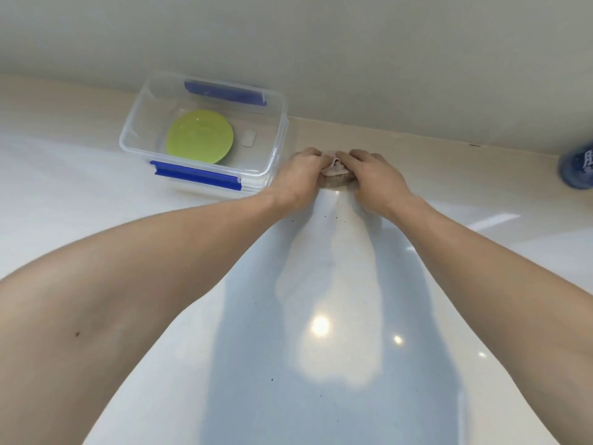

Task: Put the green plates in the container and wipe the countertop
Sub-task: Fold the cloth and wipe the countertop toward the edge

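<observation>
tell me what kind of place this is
Probably a home kitchen: a glossy pale countertop against a wall, a clear container holding a green plate, and both hands pressing a cloth on it.

One clear box at 11 o'clock, with two blue clips. Green plates inside: one disc shows, a stack can't be ruled out. One small white tab beside it. One cloth at 12. Two hands: left, right. One blue bottle at 2. One bench.
</observation>
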